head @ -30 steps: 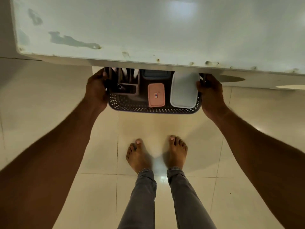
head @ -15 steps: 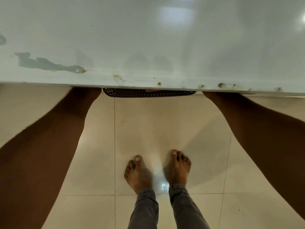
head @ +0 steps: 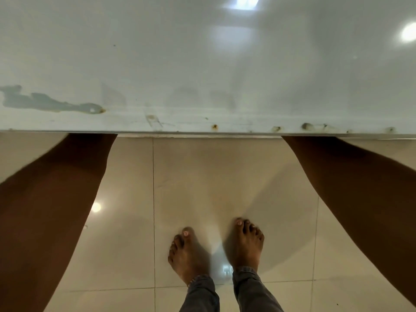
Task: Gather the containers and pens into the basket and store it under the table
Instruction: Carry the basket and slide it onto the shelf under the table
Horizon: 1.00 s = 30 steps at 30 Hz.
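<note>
Basket gone from sight beneath table (head: 202,64), both forearms reaching under, fingers hidden, grip unknowable

Overall light: dim, warm indoor tone; skin and floor (head: 225,176) read brownish.
Source: overhead, judged from reflections.
Glare on table (head: 202,64): a bright rectangular reflection near the top edge, a round hot spot at far right, a softer pale patch below the rectangle.
Glare on floor: a small round reflection at left and a bright patch between the bare feet (head: 216,251).
Shadows: soft grey shadows spread from the feet; a wider one falls beside the right forearm (head: 360,210).
Forearms: very dark, nearly without detail.
Blur: left forearm (head: 49,210) has smeared edges; toes are slightly soft.
Distortion: wide-angle stretch enlarges the forearms toward the side edges.
</note>
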Available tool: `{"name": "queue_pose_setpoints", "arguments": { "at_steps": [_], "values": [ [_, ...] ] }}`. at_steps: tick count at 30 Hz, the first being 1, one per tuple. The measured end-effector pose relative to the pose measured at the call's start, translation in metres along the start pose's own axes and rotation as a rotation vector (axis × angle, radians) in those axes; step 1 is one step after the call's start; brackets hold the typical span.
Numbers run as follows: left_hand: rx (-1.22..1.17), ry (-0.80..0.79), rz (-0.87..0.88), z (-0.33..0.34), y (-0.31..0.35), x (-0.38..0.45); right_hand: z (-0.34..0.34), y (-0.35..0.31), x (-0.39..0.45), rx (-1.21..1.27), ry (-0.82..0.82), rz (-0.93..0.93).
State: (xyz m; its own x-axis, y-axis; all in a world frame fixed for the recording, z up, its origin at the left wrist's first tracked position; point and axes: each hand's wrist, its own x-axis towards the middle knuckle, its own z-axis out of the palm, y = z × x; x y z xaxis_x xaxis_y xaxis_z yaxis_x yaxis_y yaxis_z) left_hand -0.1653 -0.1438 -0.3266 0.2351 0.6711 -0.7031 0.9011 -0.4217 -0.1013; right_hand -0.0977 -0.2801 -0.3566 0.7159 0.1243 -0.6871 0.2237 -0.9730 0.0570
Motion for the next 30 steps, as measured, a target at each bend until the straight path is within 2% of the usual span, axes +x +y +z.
{"name": "queue_pose_setpoints", "arguments": {
  "at_steps": [11,13,16,19,21,26,29,30],
  "values": [
    [0.003,0.0,0.001,-0.007,0.003,-0.001,0.0,0.002,0.0,-0.006,-0.036,0.011],
    [-0.022,-0.043,-0.005,-0.008,0.004,0.0,-0.003,0.001,0.0,0.01,-0.07,0.036],
    [-0.06,-0.09,-0.044,-0.011,0.005,0.004,-0.008,0.0,0.003,0.058,-0.235,0.115],
    [-0.148,-0.089,-0.071,-0.02,0.003,0.023,-0.012,0.007,0.026,0.263,-0.323,0.27],
    [-0.222,-0.11,-0.08,-0.03,0.001,0.033,-0.019,0.014,0.034,0.343,-0.301,0.331],
    [-0.293,-0.035,-0.075,-0.048,0.0,0.041,-0.027,0.021,0.035,0.309,-0.26,0.229],
    [-0.226,0.064,-0.009,-0.053,-0.014,0.049,-0.036,0.032,0.042,0.316,-0.114,0.157],
    [-0.293,0.015,0.02,-0.056,-0.014,0.046,-0.038,0.032,0.038,0.329,-0.151,0.134]
  ]
}}
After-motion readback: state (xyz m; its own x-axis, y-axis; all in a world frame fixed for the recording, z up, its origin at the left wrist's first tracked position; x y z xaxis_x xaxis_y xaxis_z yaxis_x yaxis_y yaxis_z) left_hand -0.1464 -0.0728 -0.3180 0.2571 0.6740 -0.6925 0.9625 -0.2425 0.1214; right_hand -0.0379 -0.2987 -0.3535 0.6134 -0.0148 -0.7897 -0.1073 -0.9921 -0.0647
